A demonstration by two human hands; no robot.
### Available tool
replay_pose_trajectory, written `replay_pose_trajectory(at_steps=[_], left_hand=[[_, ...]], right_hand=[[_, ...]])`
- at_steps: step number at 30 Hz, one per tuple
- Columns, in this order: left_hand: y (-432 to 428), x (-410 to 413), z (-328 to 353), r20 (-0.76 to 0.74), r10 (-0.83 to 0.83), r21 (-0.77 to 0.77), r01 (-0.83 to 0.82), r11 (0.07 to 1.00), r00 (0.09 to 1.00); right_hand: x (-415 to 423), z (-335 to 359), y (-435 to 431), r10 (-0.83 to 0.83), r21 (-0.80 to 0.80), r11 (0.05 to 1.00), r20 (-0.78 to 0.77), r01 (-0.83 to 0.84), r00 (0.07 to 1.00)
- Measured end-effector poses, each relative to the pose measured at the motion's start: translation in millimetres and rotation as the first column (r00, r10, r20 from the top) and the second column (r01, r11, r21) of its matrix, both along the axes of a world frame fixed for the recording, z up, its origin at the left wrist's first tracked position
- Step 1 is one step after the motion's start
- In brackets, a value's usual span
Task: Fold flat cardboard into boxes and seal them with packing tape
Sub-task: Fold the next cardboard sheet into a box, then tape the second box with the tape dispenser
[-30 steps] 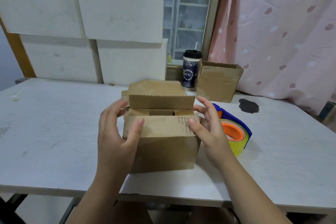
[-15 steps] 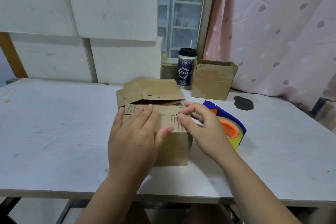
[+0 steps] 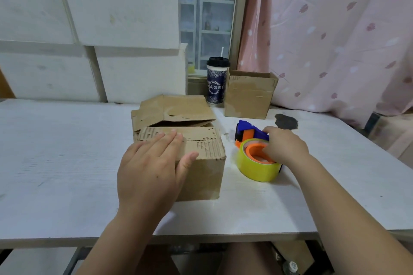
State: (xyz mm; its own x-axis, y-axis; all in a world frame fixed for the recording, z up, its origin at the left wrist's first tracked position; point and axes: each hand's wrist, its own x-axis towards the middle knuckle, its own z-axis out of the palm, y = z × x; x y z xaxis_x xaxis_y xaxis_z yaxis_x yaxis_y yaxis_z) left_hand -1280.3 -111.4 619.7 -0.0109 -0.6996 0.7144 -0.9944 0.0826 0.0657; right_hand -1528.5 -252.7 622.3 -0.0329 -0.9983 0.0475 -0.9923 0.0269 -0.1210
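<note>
At the middle of the bench [image 3: 55, 152], head view, the cardboard box [image 3: 201, 174] stands with its top flaps folded down. The left grip [image 3: 152, 169] lies flat across them, fingers straight, pressing and clasping nothing. Just beside the box on its right sits the tape dispenser [image 3: 251, 133] with its yellow roll [image 3: 254, 168]. The right grip [image 3: 283, 149] is on it, fingers curled over the blue handle and thumb down at the orange hub. It is grasping the dispenser, which is not yet lifted off the bench. Behind the box lies a stack of flat cardboard [image 3: 178, 109]. Further back, an open box [image 3: 248, 98] and a lidded cup [image 3: 215, 85] stand by the window.

Now the risks, as I judge them. The flap edges look ragged along the seam, so if that flat palm lifts or slides before tape goes on, the flaps could spring up and the seam gape. And dragging tape across a light box pinned only from above could skid it along the bench, leaving the strip crooked.
</note>
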Motion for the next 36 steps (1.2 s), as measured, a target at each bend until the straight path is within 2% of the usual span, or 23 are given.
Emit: replay_pose_trajectory(at_steps=[4, 6, 9, 11, 14, 18, 22, 26, 27, 30, 31, 36], left_hand=[[1, 0, 0, 0.0, 0.003, 0.013, -0.003, 1.0, 1.0], [0, 1, -1, -0.001, 0.002, 0.011, -0.002, 1.0, 1.0], [0, 0, -1, -0.009, 0.006, 0.009, -0.006, 1.0, 1.0], [0, 0, 0, -0.019, 0.006, 0.01, -0.006, 1.0, 1.0], [1, -1, 1, -0.034, 0.009, 0.024, -0.008, 1.0, 0.999], [2, -2, 4, -0.045, 0.033, 0.063, -0.03, 0.998, 0.998], [2, -3, 7, -0.05, 0.051, 0.126, -0.044, 0.991, 0.997], [4, -3, 8, -0.051, 0.04, 0.15, -0.032, 0.988, 0.998], [4, -3, 8, -0.053, 0.035, 0.149, -0.027, 0.988, 0.998], [3, -4, 10, -0.061, 0.027, 0.158, -0.018, 0.987, 0.998], [2, -5, 11, -0.062, 0.022, 0.16, -0.012, 0.987, 0.998], [1, -8, 15, -0.065, -0.003, 0.153, 0.013, 0.988, 0.998]], right_hand=[[-5, 3, -5, -0.005, 0.098, 0.995, 0.072, -0.002, 0.997], [-6, 6, -3, -0.024, 0.144, 0.99, 0.21, -0.006, 0.977], [-7, 10, 8, -0.087, 0.246, 0.968, 0.526, -0.053, 0.846], [-8, 13, 17, -0.121, 0.297, 0.951, 0.622, -0.089, 0.774], [-10, 14, 23, -0.161, 0.346, 0.93, 0.688, -0.124, 0.707], [-11, 13, 27, -0.226, 0.368, 0.917, 0.796, -0.154, 0.562], [-7, 15, 33, -0.282, 0.375, 0.896, 0.894, -0.239, 0.347], [5, 21, 37, -0.305, 0.371, 0.889, 0.917, -0.269, 0.256], [10, 23, 37, -0.306, 0.356, 0.894, 0.928, -0.271, 0.212], [26, 28, 36, -0.356, 0.34, 0.904, 0.934, -0.26, -0.015], [33, 31, 36, -0.349, 0.323, 0.914, 0.935, -0.247, -0.065], [61, 52, 46, -0.251, 0.228, 0.958, 0.96, -0.177, -0.125]])
